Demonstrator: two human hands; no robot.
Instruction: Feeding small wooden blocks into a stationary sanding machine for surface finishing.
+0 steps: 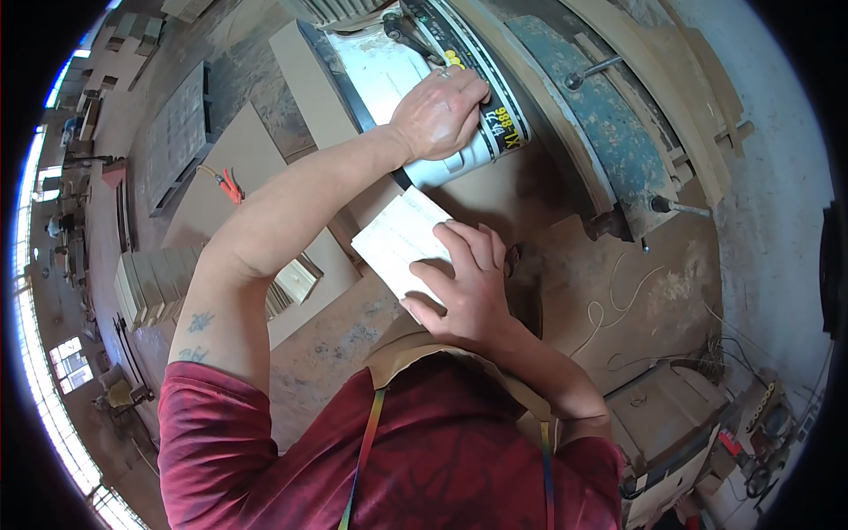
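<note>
Overhead, a pale wood block [399, 240] is being held against the chest side of the bench by the right hand [468, 287], fingers spread flat over its near corner, so that corner is being hidden. The left hand [440, 113] is being pressed, half curled, on the white machine housing [459, 159]; whether anything is being gripped beneath it cannot be told. The hands are being kept apart, left above right. The machine's far end is being cut off by the rim. Stacked boards [150, 287] and red pliers [230, 185] are lying at left, blurred by distortion.
</note>
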